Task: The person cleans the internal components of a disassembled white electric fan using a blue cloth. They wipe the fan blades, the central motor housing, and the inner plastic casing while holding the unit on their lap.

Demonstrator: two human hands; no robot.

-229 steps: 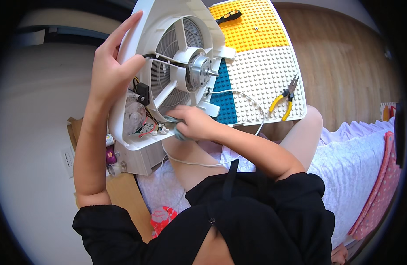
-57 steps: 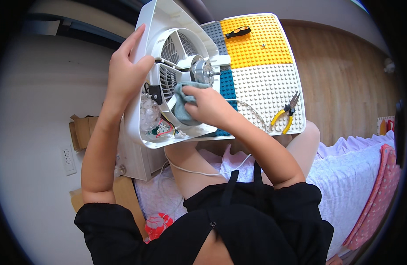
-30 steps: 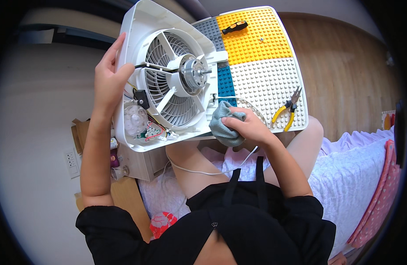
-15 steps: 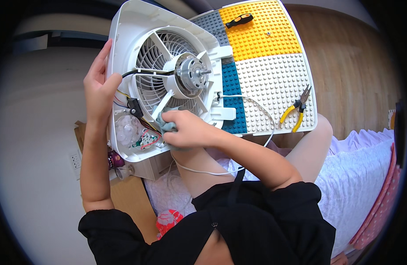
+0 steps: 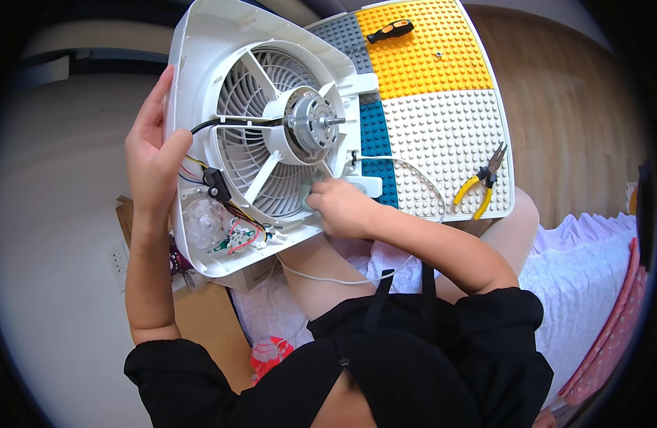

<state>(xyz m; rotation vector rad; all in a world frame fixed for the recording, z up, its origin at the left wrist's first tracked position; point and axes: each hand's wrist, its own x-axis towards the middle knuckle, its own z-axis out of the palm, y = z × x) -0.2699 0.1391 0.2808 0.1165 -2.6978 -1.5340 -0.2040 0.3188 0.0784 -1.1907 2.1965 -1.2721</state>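
Note:
A white fan housing (image 5: 200, 57) stands tilted on my lap, its rear open, with a grille, a metal motor (image 5: 310, 127) at the centre and coloured wires (image 5: 232, 225) at the lower left. My left hand (image 5: 151, 157) grips the housing's left edge. My right hand (image 5: 340, 207) presses a grey-green cloth (image 5: 308, 201) against the lower right of the grille; only a corner of the cloth shows.
A studded baseplate (image 5: 442, 128) in yellow, white, blue and grey lies behind the fan. On it are a black-and-orange screwdriver (image 5: 389, 31) and yellow-handled pliers (image 5: 479, 184). A white cord (image 5: 321, 277) loops over my legs. A cardboard box (image 5: 200, 314) sits lower left.
My right hand with the cloth went from the motor area down to my lap, then back onto the lower grille, now slightly further right. The housing has shifted a little in my left hand.

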